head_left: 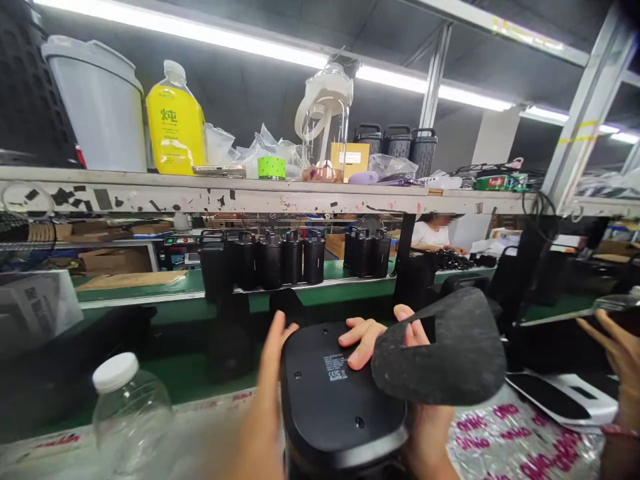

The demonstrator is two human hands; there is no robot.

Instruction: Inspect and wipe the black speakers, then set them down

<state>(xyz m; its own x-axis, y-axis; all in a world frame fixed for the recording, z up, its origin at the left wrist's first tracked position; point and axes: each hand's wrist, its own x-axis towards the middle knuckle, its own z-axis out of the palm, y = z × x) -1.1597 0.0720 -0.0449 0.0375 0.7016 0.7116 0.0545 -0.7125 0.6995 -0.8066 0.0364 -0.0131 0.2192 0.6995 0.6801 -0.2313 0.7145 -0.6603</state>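
Note:
A black device (345, 393) with rounded corners, corner screws and small printed text on its face stands upright at the bottom centre. My left hand (265, 393) lies along the device's left side, fingers stretched and blurred near the wrist. On the right side, my right hand (370, 340) has fingertips on the printed face. A dark grey, soft-looking sheet (445, 353) with a cutout hangs over the right hand, one or more fingers showing through the cutout; it hides part of the palm.
A clear bottle (131, 413) stands at lower left. Black speakers (270, 260) line the green bench behind. A shelf (280, 197) with bottles crosses above. Another person's hand (617, 353) is at far right, near a white-and-black piece (565, 400). A person (433, 233) sits farther back.

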